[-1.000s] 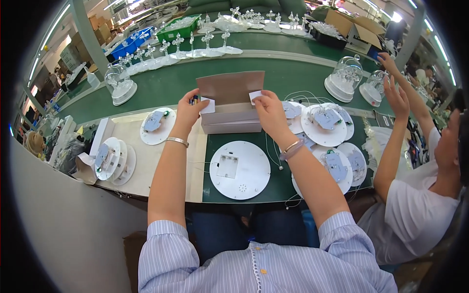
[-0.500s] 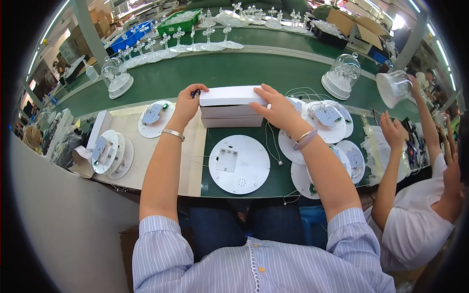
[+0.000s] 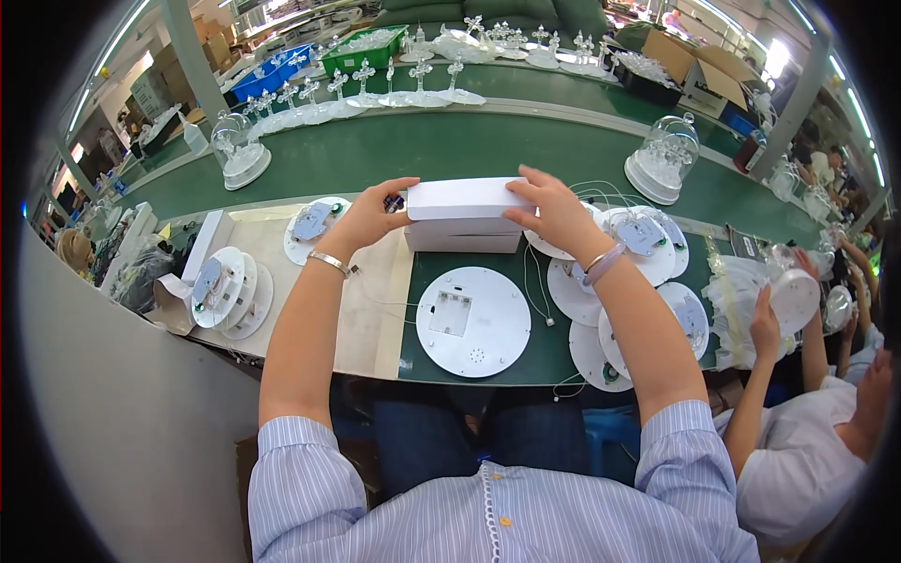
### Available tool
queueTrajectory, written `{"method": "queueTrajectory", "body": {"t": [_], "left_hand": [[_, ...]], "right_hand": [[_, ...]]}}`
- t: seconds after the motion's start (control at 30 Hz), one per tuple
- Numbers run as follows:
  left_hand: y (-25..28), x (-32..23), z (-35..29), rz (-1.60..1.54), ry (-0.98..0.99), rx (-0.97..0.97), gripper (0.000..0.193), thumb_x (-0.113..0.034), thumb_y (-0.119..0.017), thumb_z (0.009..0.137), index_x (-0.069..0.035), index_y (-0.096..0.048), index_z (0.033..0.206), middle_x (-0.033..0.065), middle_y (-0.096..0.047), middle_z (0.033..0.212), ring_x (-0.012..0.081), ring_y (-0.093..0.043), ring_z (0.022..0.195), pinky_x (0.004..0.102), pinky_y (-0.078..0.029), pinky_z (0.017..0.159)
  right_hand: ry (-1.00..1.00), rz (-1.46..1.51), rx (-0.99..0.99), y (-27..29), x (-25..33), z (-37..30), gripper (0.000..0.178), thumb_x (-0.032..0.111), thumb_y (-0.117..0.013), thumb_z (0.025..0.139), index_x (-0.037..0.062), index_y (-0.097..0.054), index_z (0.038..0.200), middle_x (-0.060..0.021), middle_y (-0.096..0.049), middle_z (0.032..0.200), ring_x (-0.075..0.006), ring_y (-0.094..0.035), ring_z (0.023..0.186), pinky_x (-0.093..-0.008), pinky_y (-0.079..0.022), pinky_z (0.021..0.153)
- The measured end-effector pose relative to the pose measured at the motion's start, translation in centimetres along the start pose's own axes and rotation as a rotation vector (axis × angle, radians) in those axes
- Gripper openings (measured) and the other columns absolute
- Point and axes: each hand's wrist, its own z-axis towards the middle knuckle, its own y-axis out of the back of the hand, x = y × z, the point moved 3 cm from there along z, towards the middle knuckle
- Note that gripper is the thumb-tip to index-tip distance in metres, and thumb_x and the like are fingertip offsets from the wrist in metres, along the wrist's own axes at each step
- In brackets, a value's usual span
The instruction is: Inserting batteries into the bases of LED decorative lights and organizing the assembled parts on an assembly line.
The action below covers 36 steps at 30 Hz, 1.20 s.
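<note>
A long white box [image 3: 467,199] lies on top of a stack of similar white boxes [image 3: 462,242] in front of me. My left hand [image 3: 375,214] grips its left end between thumb and fingers; a small dark thing shows beside those fingers, too little to name. At its right end my right hand [image 3: 556,214] holds the box with thumb and fingers. Nearer me lies a round white base plate [image 3: 473,324], its open square battery compartment facing up and a thin wire running off to the left.
Several white discs with grey modules [image 3: 640,236] and wires are piled at right; more discs [image 3: 218,291] stack at left. Clear domes [image 3: 664,155] stand on the green belt [image 3: 432,145]. Beyond are clear crosses [image 3: 421,75] and blue and green bins [image 3: 364,49]. A co-worker [image 3: 798,436] handles a dome at right.
My right hand has shifted from lying over the box's top to its right end. The view has moved slightly. The co-worker has lowered the dome.
</note>
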Motion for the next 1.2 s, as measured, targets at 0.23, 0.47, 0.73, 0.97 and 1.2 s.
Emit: {"method": "queueTrajectory", "body": {"t": [0.23, 0.47, 0.73, 0.97, 1.2], "left_hand": [[0.6, -1.5, -1.3, -0.034, 0.1, 0.113, 0.06, -0.028, -0.07, 0.069, -0.011, -0.046, 0.122, 0.0098, -0.056, 0.101, 0.0186, -0.053, 0.087, 0.0269, -0.041, 0.079], [-0.1, -0.3, -0.9, -0.076, 0.181, 0.037, 0.051, -0.03, -0.064, 0.077, -0.017, -0.045, 0.123, -0.0004, -0.051, 0.079, 0.0069, -0.042, 0.064, 0.0201, -0.038, 0.051], [0.0, -1.5, -1.1, -0.068, 0.295, 0.138, 0.056, -0.034, -0.059, 0.08, -0.017, -0.038, 0.128, 0.001, -0.05, 0.073, 0.0086, -0.045, 0.061, 0.0215, -0.038, 0.052], [-0.2, -0.6, -1.8, -0.256, 0.362, 0.133, 0.056, -0.032, -0.058, 0.08, -0.023, -0.035, 0.13, -0.003, -0.042, 0.066, 0.0057, -0.036, 0.053, 0.0194, -0.029, 0.045], [-1.6, 0.1, -1.5, -0.486, 0.314, 0.034, 0.052, -0.023, -0.06, 0.078, -0.023, -0.042, 0.126, -0.0051, -0.038, 0.062, 0.0043, -0.033, 0.051, 0.0181, -0.024, 0.042]], "right_hand": [[-0.197, 0.258, 0.301, 0.5, 0.2, 1.4, 0.033, 0.03, -0.055, 0.08, 0.0074, -0.056, 0.104, -0.0119, -0.057, 0.096, -0.0309, -0.055, 0.081, -0.0369, -0.044, 0.072], [-0.225, 0.189, 0.218, -0.3, 0.5, 0.3, 0.031, 0.029, -0.052, 0.082, 0.0108, -0.057, 0.106, -0.0182, -0.051, 0.113, -0.0322, -0.055, 0.091, -0.0346, -0.044, 0.079], [-0.231, 0.161, 0.273, 0.0, 0.7, 0.2, 0.032, 0.03, -0.048, 0.084, 0.0124, -0.056, 0.11, -0.0201, -0.047, 0.118, -0.0329, -0.056, 0.091, -0.035, -0.044, 0.08], [-0.25, 0.108, 0.348, 0.1, 1.4, 0.0, 0.034, 0.03, -0.042, 0.087, 0.0158, -0.05, 0.117, -0.0171, -0.041, 0.126, -0.0311, -0.057, 0.09, -0.0339, -0.045, 0.08], [-0.209, -0.069, 0.411, -0.2, 1.3, -0.6, 0.038, 0.031, -0.044, 0.086, 0.018, -0.045, 0.122, -0.0165, -0.037, 0.129, -0.0309, -0.058, 0.086, -0.0348, -0.047, 0.076]]}}
